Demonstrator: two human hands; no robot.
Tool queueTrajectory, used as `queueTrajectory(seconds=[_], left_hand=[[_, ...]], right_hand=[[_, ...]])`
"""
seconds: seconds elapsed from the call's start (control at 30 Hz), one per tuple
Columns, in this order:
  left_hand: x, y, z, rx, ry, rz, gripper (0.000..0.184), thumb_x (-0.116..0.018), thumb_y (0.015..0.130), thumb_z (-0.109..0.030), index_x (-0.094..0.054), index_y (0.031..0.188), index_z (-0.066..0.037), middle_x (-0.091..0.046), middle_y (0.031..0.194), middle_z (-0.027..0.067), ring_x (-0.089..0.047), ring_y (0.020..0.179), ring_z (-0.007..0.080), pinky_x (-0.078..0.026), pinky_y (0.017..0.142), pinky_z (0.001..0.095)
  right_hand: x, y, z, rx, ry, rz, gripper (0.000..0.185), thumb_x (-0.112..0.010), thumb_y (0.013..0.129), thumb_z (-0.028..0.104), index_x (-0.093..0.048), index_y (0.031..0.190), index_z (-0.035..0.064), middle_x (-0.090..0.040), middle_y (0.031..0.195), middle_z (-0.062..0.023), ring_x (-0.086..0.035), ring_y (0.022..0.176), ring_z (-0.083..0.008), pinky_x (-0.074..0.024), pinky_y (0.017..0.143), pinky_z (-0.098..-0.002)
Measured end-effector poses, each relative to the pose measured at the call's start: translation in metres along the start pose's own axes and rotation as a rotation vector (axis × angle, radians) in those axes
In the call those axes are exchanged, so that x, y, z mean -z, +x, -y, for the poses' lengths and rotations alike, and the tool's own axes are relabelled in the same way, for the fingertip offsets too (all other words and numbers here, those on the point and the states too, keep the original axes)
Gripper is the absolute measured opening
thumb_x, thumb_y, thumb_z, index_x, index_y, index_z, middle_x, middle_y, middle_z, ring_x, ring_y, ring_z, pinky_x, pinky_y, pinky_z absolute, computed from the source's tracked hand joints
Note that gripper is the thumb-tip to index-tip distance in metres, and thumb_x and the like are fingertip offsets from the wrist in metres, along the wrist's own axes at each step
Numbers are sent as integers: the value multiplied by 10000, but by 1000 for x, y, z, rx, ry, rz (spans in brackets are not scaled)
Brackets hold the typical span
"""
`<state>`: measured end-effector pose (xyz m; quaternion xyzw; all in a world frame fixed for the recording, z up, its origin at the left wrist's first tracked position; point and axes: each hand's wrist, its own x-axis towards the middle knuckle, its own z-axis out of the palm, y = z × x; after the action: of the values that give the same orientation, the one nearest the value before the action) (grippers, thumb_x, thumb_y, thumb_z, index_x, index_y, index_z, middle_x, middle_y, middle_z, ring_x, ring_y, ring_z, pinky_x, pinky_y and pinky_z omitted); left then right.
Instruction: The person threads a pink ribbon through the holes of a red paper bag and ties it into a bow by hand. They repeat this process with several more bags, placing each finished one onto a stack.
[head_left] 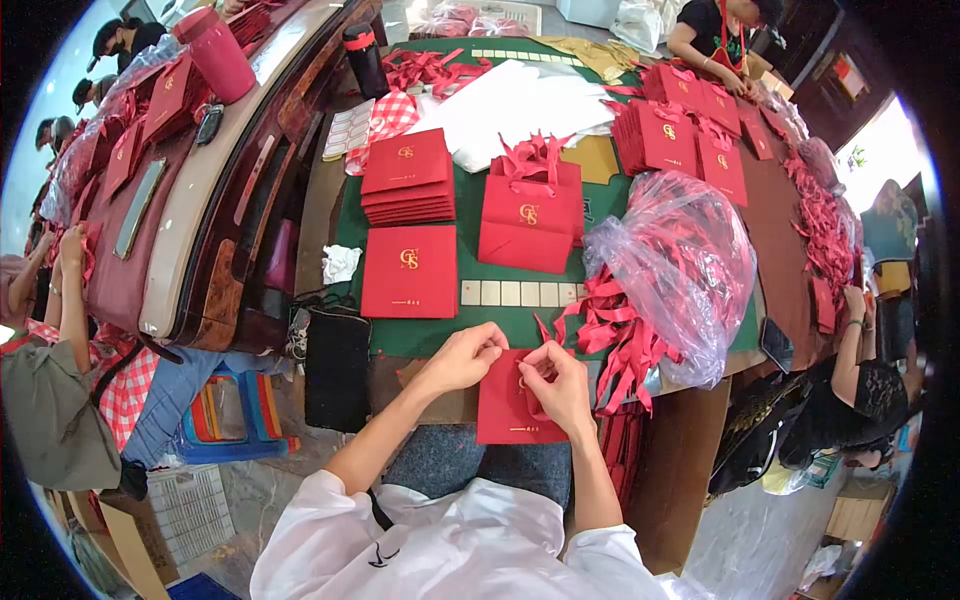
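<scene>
A flat red paper bag (505, 415) with gold lettering is upright at the table's front edge, above my lap. My left hand (465, 358) is closed in a pinch at its upper left corner; what lies between those fingertips is hidden. At the bag's upper part, my right hand (560, 388) pinches a red ribbon (533, 402), part of which hangs over the bag's front. Just right of that hand, loose red ribbons (625, 345) spill from a clear plastic bag (690, 265).
Ahead lie a stack of red bags (408, 180), a single pile (410, 272) and bags with ribbon handles (530, 215). Pale tiles (520, 293) line the green mat (430, 337). A black pouch (337, 368) is left, a phone (775, 345) right. Other people work around the table.
</scene>
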<state>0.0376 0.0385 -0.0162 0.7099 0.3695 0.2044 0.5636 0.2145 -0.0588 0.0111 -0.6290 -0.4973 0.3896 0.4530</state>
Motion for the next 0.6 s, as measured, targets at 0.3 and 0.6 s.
queueTrajectory(seconds=[0.3, 0.6], left_hand=[[1, 0, -7, 2, 19, 11, 111, -552, 873, -33, -588, 962, 23, -597, 707, 102, -571, 649, 145, -460, 596, 321], [-13, -11, -32, -168, 207, -170, 77, -564, 882, -13, -568, 956, 8, -655, 808, 193, -669, 722, 335, -511, 633, 397]], right_hand=[[-7, 1, -1, 59, -71, -21, 92, -712, 845, 29, -623, 854, 9, -671, 748, -73, -668, 681, -134, -527, 622, -274], [-29, 2, 12, 142, -380, -206, 117, -699, 789, 22, -586, 819, 28, -656, 746, -106, -668, 675, -235, -528, 626, -343]])
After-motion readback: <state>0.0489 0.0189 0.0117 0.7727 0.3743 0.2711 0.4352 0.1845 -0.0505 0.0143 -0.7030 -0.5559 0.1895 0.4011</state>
